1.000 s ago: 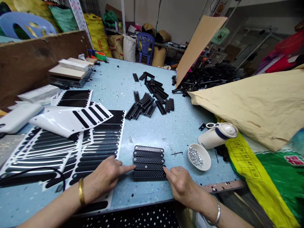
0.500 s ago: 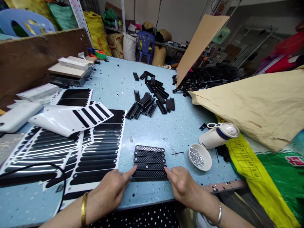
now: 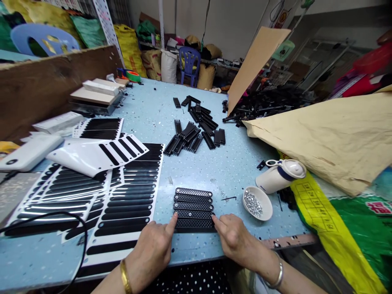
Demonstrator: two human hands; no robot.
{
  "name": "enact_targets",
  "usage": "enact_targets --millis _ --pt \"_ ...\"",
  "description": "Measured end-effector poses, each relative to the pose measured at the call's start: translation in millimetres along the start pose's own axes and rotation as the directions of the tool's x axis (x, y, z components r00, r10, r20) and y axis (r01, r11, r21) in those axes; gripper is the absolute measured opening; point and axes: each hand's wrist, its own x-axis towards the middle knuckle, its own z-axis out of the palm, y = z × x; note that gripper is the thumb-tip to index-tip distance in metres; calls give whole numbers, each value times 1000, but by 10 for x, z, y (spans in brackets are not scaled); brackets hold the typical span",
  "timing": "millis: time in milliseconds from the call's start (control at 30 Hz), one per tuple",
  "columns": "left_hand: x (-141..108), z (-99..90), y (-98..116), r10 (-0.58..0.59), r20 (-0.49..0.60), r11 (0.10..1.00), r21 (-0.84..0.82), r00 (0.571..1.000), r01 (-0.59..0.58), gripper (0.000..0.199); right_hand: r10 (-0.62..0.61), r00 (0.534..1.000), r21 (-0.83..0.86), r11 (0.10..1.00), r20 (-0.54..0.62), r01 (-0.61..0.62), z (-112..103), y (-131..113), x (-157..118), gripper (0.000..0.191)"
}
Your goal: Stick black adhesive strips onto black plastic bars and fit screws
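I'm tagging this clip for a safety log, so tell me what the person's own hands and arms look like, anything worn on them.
The left hand is ungloved, with a gold-coloured bangle at the wrist. The right hand, also ungloved, has a silver-coloured bangle. No sleeves show.

Counter [image 3: 235, 171] brightly lit, back wall [image 3: 232, 24] dim
Streaks of glare are thrown across the glossy sheets [image 3: 128, 196]; outer edges are stretched and softened.

Workshop, with scattered black parts [image 3: 188, 130] and stuffed sacks [image 3: 168, 67]
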Motion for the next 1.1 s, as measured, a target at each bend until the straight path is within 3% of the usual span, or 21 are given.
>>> enact_targets --millis 200,500,633,767,933,1100 --pt "84 24 4 -4 46 998 56 999 1 44 21 999 -27 999 33 -20 -2 -10 17 34" --pt "5 -51 27 -17 44 999 -33 999 19 76 56 995 22 998 -82 -54 71 -2 30 26" --pt "22 -86 -30 -14 32 991 -131 999 18 65 35 991 28 999 -131 -32 96 12 19 27" --pt "13 -87 -84 -21 33 985 -172 999 26 57 38 995 19 999 -95 -37 105 21 7 27" --pt "-11 -53 -125 -56 19 984 -165 998 59 64 39 997 19 999 -72 -37 111 26 -3 27" --pt "8 -1 -102 26 88 999 -43 996 -22 74 43 997 20 999 -62 -42 101 18 -8 26"
